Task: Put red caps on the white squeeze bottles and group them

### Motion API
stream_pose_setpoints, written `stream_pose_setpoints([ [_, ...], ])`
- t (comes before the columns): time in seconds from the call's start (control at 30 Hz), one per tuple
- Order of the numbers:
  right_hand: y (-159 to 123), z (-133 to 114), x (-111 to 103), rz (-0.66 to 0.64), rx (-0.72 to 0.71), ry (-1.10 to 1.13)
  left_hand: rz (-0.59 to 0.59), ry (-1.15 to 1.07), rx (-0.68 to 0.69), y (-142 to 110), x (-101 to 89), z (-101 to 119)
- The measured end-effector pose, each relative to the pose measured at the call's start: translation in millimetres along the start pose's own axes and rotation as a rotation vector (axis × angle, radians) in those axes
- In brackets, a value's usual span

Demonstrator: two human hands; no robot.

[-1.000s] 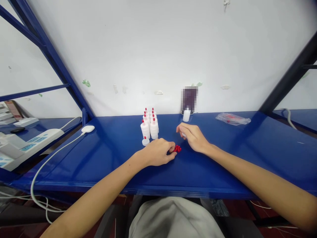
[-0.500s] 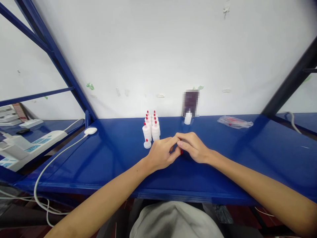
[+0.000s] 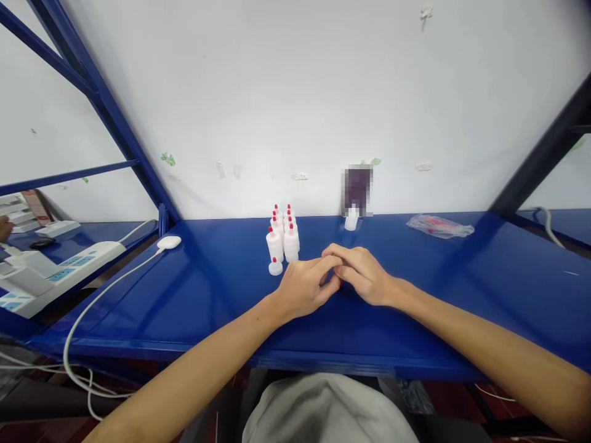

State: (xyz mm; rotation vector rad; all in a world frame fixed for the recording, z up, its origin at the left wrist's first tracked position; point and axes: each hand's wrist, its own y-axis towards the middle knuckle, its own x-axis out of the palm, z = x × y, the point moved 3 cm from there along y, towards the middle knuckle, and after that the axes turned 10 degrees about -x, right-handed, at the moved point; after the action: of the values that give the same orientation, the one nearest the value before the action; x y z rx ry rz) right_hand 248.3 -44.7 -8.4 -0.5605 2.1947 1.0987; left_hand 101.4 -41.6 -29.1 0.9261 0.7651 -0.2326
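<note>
Over the middle of the blue table, my left hand (image 3: 308,284) and my right hand (image 3: 362,275) meet with their fingers bent together. A bit of a small red cap (image 3: 341,285) shows by my left thumb tip; the fingers cover the rest. My right fingers are closed at the same spot, and what they grip is hidden. Left of my hands stand several white squeeze bottles (image 3: 290,245) with red tips, in two rows. Before them lies a loose white bottle top (image 3: 276,267) with a red tip. A white bottle without a red tip (image 3: 351,219) stands farther back.
A clear plastic bag (image 3: 439,226) with red pieces lies at the back right of the blue table (image 3: 207,307). At the left are a white cabled device (image 3: 169,242) and a power strip (image 3: 87,264). Another person's hand (image 3: 5,227) shows at the far left edge.
My fingers have shifted slightly against each other around the small red cap, while both hands stay in place. Another person's hand has appeared at the far left edge.
</note>
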Motion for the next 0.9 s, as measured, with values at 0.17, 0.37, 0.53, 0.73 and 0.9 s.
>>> stream_pose_setpoints([
  [0.17, 0.3, 1.5, 0.0, 0.010, -0.001, 0.002, 0.062, -0.016, -0.006, 0.8, -24.9, -5.8],
  [0.37, -2.7, 15.5, -2.2, 0.081, 0.134, -0.121, 0.137, 0.086, -0.203, -8.8, -84.7, -51.5],
  [0.53, -0.2, 18.2, -0.2, 0.107, 0.098, -0.132, 0.033, 0.207, -0.378, -18.3, -91.7, -73.4],
  [0.73, -3.3, 23.1, -4.5, 0.358, 0.148, -0.076, -0.099, 0.342, -0.454, -16.7, -86.3, -75.3],
  [0.9, -9.4, 28.0, -12.9, 0.495, 0.103, 0.012, -0.001, 0.348, -0.423, -18.4, -91.7, -72.3],
])
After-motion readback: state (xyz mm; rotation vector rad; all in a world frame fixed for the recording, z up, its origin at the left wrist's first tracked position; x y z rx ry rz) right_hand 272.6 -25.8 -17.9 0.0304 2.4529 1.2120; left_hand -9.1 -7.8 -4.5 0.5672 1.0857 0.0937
